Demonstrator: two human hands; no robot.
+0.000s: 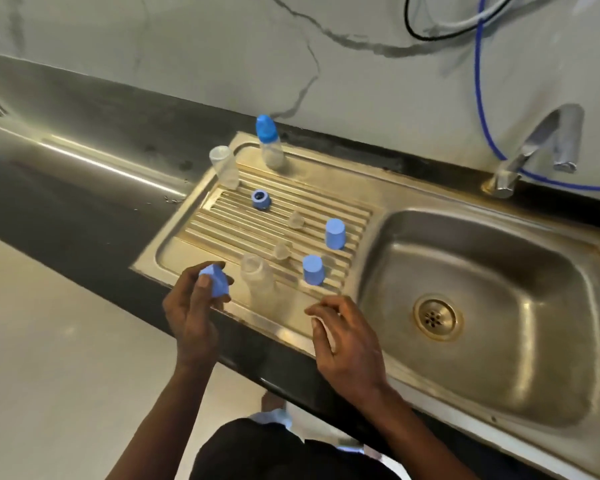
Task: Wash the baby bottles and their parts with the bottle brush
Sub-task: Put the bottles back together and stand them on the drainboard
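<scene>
Three clear plastic bottles stand on the ribbed steel drainboard (229, 225): a blue-capped bottle (270, 147) at its twelve o'clock, an open bottle (225, 168) at ten and a second open bottle (258, 284) at six, whose see-through walls blur into the metal. At seven o'clock the left hand (191, 313) has its fingers curled round a smooth blue collar (217, 285). At five the right hand (347, 341) pinches a pale, translucent piece (321, 327), mostly covered and too blurred to name.
</scene>
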